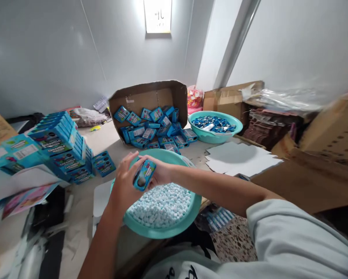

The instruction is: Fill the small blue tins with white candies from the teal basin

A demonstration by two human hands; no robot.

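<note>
Both hands, left hand [123, 185] and right hand [161, 173], grip one small blue tin [144, 175]; below them, probably white candies [162, 205] fill a teal basin [174, 229].

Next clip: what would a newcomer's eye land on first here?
Probably the small blue box held by both hands, left hand and right hand, over a teal basin of pale candies at centre. Behind it, an open carton spills similar blue boxes, with stacked blue packs at left.

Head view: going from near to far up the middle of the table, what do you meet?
Teal bowl of white candies → left hand and right hand holding a small blue box → open carton of blue boxes → lit window.
</note>
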